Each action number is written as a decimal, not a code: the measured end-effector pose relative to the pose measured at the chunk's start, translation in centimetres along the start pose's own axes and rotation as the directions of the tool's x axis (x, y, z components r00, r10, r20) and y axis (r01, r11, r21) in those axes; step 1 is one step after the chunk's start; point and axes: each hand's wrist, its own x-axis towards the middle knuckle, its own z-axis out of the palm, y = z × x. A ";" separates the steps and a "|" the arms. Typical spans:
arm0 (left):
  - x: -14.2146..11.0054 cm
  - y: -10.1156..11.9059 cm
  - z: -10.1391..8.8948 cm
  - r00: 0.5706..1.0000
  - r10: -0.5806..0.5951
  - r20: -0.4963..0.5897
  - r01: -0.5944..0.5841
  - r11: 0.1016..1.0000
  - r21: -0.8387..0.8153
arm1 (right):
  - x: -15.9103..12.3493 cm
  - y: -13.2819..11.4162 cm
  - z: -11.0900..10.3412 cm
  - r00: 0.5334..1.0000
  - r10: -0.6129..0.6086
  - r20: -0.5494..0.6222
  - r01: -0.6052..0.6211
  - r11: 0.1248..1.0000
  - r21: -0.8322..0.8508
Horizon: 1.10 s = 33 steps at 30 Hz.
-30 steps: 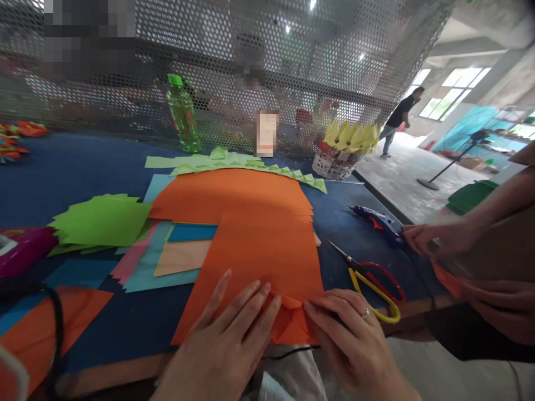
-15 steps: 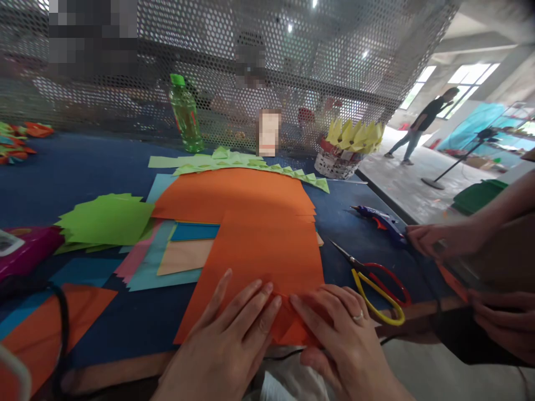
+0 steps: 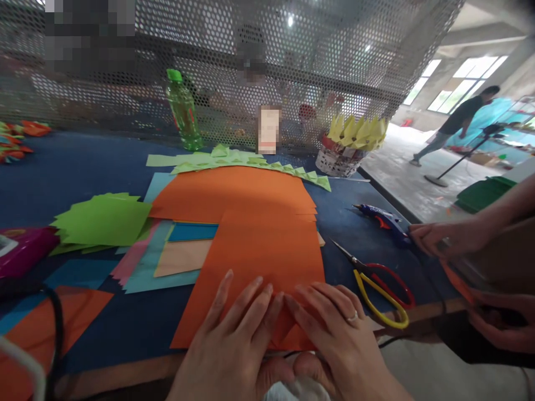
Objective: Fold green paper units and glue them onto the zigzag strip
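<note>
A small piece of folded orange paper [image 3: 290, 329] lies on a large orange sheet [image 3: 267, 250] at the table's front edge. My left hand [image 3: 236, 334] rests on the sheet with its fingers spread, the index fingertip at the fold. From the other side, my right hand [image 3: 338, 334], with a ring on one finger, presses the folded paper with stretched fingers. Both thumbs meet just below the table edge. My fingers cover part of the fold. Scissors [image 3: 378, 287] with one red and one yellow handle lie right of my right hand.
Green sheets [image 3: 102, 220] and other coloured paper lie left. Behind are a pale green folded-paper strip [image 3: 251, 163], a green bottle [image 3: 183, 111] and a basket with yellow paper points [image 3: 343, 159]. A glue gun [image 3: 382, 217] lies right, near another person's hands [image 3: 455, 236]. A mesh screen backs the table.
My thumbs have come together at the table edge, and my right fingers have shifted slightly over the fold. In the background a walking person has moved right.
</note>
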 end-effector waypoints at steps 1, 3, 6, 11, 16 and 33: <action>0.1 0.2 0.0 1.000 -0.015 0.003 0.015 1.000 -0.018 | 0.1 -0.1 0.0 1.000 0.009 -0.004 -0.009 1.000 0.002; 0.3 0.4 -0.2 0.999 -0.049 -0.011 0.049 0.998 -0.048 | 0.2 -0.2 0.1 1.000 0.025 -0.016 -0.025 1.000 0.001; 0.8 0.6 -0.7 0.997 -0.081 -0.009 0.081 0.995 -0.067 | 0.1 -0.3 0.1 0.999 0.034 -0.030 -0.034 0.999 0.007; 0.7 0.3 -0.8 0.999 -0.039 -0.001 0.039 0.998 -0.045 | -1.2 0.1 0.0 0.998 0.022 -0.063 -0.024 0.999 -0.026; 0.1 0.3 -0.4 1.000 -0.021 0.004 0.021 1.000 -0.005 | -1.8 -0.2 -0.5 0.989 0.054 -0.137 -0.062 0.996 -0.059; -1.8 0.6 -2.3 0.983 -0.129 -0.128 0.133 0.991 0.022 | 1.0 -1.6 -0.5 0.995 -0.003 -0.095 0.003 1.000 0.006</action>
